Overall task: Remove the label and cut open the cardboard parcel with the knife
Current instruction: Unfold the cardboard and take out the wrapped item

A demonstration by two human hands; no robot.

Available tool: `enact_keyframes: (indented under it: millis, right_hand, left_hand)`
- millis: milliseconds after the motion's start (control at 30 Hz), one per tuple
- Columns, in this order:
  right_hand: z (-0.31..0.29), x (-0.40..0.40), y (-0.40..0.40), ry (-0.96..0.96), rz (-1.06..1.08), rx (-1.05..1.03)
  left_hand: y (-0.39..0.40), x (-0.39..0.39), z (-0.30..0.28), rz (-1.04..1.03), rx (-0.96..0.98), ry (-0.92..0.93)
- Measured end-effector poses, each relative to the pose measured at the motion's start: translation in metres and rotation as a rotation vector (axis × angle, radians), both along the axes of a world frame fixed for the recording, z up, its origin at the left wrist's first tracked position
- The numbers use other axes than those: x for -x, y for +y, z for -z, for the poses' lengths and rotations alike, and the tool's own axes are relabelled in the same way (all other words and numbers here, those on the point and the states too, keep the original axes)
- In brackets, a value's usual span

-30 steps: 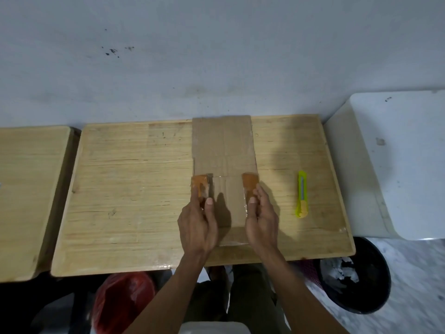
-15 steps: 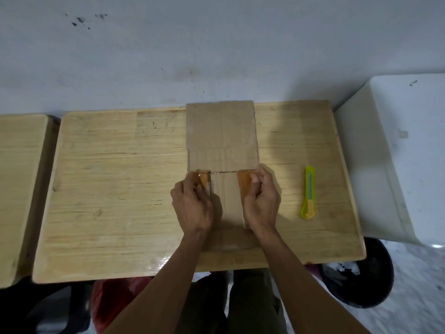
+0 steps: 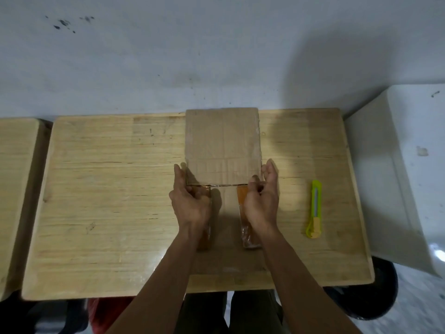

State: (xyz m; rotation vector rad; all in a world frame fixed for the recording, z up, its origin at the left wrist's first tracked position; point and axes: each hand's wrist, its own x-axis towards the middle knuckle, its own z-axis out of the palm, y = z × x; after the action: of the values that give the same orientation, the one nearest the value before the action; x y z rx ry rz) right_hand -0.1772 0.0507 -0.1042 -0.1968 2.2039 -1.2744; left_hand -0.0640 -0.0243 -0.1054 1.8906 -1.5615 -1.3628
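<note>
A flat brown cardboard parcel (image 3: pixel 222 141) lies in the middle of the wooden table (image 3: pixel 108 201), reaching to its far edge. A seam crosses the parcel, and two orange tape strips (image 3: pixel 242 201) run along its near half. My left hand (image 3: pixel 190 201) holds the parcel's left edge at the seam, fingers along the side and thumb on top. At the right edge my right hand (image 3: pixel 263 196) grips the same way, fingers curled round the side. The yellow-green utility knife (image 3: pixel 314 210) lies on the table to the right, apart from both hands. No label shows.
A white block (image 3: pixel 409 177) stands just right of the table. A black bin (image 3: pixel 380 292) sits on the floor at the lower right. Another wooden table (image 3: pixel 16 189) adjoins on the left. The wall runs behind, and something red (image 3: pixel 103 314) lies under the table.
Both hands have slid off the orange tape strips and out to the parcel's side edges at the seam. The knife has not moved.
</note>
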Motion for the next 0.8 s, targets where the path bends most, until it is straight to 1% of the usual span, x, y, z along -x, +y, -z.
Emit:
enact_keyframes:
  millis: [200,333,433,467,533,633,700,800]
  right_hand:
    - [-0.001,0.006,-0.007,-0.125,0.053,0.070]
    - [-0.004,0.004,-0.003,-0.155,0.003,0.131]
    - [-0.011,0.002,0.002,-0.223,0.035,0.241]
    - [-0.013,0.003,0.003,-0.249,0.069,0.270]
    - [-0.019,0.004,0.005,-0.288,0.144,0.320]
    - [-0.024,0.005,0.009,-0.305,0.179,0.379]
    - [-0.028,0.004,0.012,-0.320,0.171,0.403]
    - [-0.033,0.005,0.021,-0.343,0.140,0.424]
  left_hand:
    - [-0.005,0.002,-0.006,-0.059,-0.060,0.113]
    - [-0.007,0.005,-0.010,-0.116,-0.063,0.199]
    - [-0.012,0.000,-0.007,-0.297,-0.182,0.391]
    - [-0.014,-0.002,-0.006,-0.361,-0.226,0.441]
    - [-0.015,-0.005,-0.012,-0.422,-0.291,0.504]
    - [-0.013,-0.007,-0.022,-0.434,-0.278,0.561]
    - [-0.015,-0.011,-0.025,-0.366,-0.272,0.583]
    - [-0.018,-0.016,-0.036,-0.307,-0.380,0.672]
